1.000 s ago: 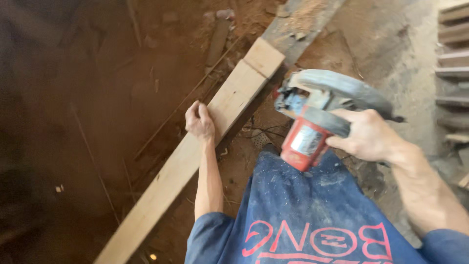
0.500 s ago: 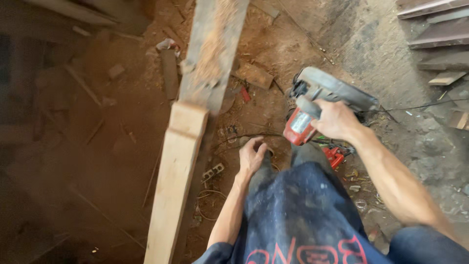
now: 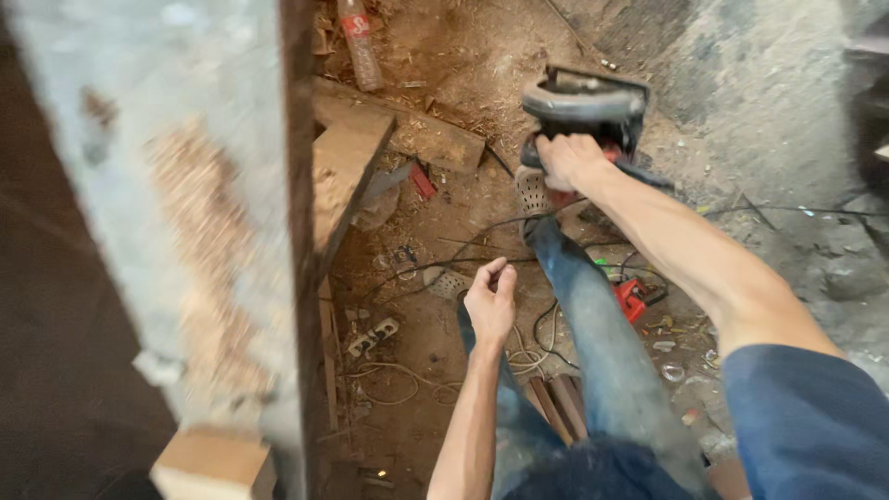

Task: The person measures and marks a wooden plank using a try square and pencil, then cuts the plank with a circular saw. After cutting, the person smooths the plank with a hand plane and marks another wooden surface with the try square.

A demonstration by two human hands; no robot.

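Plank [image 3: 185, 231] swung nearer; left hand [image 3: 491, 301] loosely curled, empty; right hand [image 3: 569, 159] grips saw [image 3: 583, 102]

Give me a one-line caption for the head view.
Right hand grips a circular saw above the dirt floor; left hand hangs empty beside a blurred plank.

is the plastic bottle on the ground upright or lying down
Lying down: the plastic bottle lies flat on the dirt floor above the wood offcuts, its length along the ground.

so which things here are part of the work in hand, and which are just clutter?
In hand:
right hand gripping the circular saw
left hand, empty, fingers curled
wooden plank, close by

Lying about:
plastic bottle
cables
small red tool
wood offcut
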